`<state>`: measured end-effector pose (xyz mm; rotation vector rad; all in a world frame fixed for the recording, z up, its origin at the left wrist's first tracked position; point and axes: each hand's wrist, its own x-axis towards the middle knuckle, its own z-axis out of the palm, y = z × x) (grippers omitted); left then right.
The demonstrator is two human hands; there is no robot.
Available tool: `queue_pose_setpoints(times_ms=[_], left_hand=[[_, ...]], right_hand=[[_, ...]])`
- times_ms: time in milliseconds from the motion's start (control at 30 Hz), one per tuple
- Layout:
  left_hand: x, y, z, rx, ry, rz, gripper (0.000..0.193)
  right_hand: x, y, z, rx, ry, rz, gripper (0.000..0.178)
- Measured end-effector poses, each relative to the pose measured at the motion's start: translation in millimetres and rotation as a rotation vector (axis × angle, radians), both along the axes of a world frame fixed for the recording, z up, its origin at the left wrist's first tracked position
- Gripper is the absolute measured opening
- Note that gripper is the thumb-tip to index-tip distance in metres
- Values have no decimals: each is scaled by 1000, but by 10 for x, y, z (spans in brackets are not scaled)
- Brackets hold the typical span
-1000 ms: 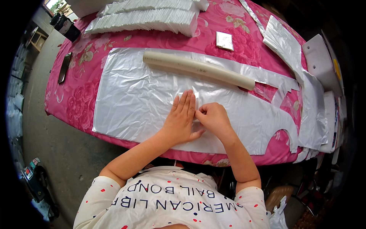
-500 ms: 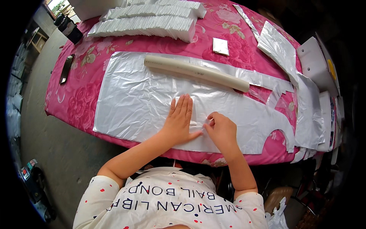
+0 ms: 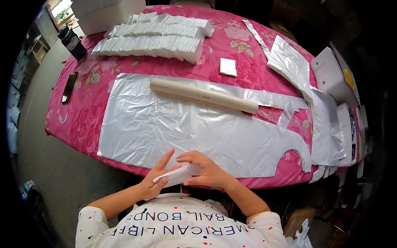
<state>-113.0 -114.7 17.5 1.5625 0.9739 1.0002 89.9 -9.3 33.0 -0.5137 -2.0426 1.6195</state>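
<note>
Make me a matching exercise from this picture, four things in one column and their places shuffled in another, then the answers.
Things:
1. Beige tube
2. Folded white piece
3. Dark bottle
4. Small white square

Places:
A. In the left hand
B. Near the big white box
C. On pink cloth, right of the white stacks
D. Across the silvery sheet

Pairs: 1-D, 2-A, 3-B, 4-C

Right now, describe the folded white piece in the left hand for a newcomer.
Find the pink flowered cloth, then the large silvery sheet spread on its near side. Near that sheet's front edge, the left hand holds the small folded white piece. Unlike the white rows and the lone square packet lying farther back, it is held in a hand.
</note>
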Motion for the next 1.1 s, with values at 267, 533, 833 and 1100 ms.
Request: queue_pose_setpoints(times_ms=[267, 533, 833, 1100], left_hand=[[78, 293, -14, 212, 146, 390, 74], [67, 309, -95, 424, 379, 307, 73], [-37, 312, -127, 360, 409, 204, 70], [481, 745, -63, 382, 514, -13, 79]], right_hand=[[-136, 1249, 221, 909, 33, -696, 27], [139, 2981, -22, 1301, -643, -700, 22], [357, 1739, 112, 725, -547, -373, 46], [894, 511, 58, 458, -674, -382, 49]])
